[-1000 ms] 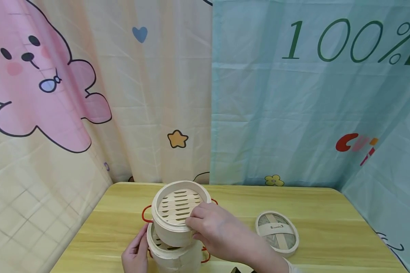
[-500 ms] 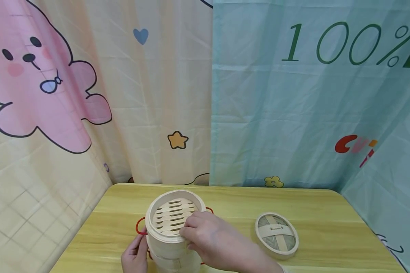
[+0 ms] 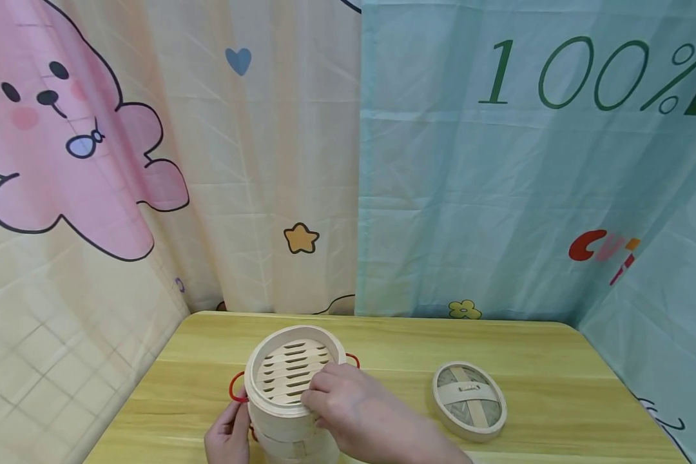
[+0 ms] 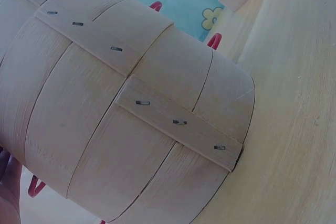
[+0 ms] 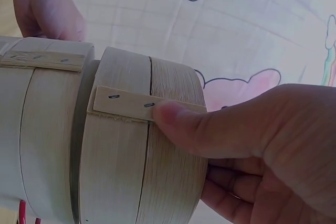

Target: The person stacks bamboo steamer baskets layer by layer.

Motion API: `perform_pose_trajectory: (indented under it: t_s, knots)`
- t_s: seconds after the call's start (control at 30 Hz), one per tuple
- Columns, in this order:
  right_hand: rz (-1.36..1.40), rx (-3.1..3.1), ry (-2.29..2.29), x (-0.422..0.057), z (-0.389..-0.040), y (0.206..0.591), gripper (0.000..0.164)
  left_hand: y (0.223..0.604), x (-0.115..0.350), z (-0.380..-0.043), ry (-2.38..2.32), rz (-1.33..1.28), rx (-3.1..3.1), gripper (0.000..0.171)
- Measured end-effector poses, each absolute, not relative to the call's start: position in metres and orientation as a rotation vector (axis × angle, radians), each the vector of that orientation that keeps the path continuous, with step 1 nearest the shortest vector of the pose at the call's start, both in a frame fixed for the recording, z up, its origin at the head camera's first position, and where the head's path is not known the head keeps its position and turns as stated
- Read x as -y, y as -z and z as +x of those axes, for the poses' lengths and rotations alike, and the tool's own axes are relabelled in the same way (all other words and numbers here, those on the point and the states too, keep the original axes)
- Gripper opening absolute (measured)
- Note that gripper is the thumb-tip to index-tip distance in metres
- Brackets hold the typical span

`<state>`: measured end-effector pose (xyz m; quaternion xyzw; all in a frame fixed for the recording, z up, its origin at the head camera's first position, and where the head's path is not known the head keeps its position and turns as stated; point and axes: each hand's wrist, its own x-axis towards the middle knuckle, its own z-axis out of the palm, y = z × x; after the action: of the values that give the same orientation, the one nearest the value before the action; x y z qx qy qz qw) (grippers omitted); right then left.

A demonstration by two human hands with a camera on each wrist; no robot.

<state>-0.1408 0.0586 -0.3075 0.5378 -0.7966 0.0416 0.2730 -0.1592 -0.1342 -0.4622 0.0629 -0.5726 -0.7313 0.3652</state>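
Observation:
A round bamboo steamer tier (image 3: 278,415) with a slatted floor sits on top of a stack of lower steamer tiers (image 3: 301,450) at the table's left front. My right hand (image 3: 356,409) pinches its near-right wall, thumb outside and fingers over the rim. In the right wrist view a narrow dark gap runs between this top tier (image 5: 118,150) and the one below. My left hand (image 3: 229,435) holds the stack's left side, below a red loop handle (image 3: 237,388). Its fingers are partly hidden behind the wall. Stapled wall seams (image 4: 178,121) face the left wrist camera.
A round bamboo lid (image 3: 470,396) with a crossed strap lies on the wooden table (image 3: 557,386) to the right. Printed curtains (image 3: 301,161) hang behind the table and along both sides.
My right hand has lowered the top tier, shifting it left and toward me, onto the lower stack. Between the last two frames it barely moved. My left hand has stayed in place.

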Motion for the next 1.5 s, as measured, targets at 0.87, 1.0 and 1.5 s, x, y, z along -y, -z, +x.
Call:
perform_pose_trajectory:
  t_s: [0.87,1.0,1.5]
  knots:
    - [1.453,2.112,-0.074,-0.052,-0.143,0.313,0.022,0.485,0.143,-0.164,1.943,0.062,1.479,0.019]
    - [1.448,2.097,-0.092,-0.052,-0.142,0.315,0.021,0.505,0.15,-0.174,1.932,0.096,1.508,0.021]
    - [1.456,2.042,-0.112,-0.052,-0.145,0.319,0.021,0.459,0.135,-0.155,1.94,0.267,1.499,0.027]
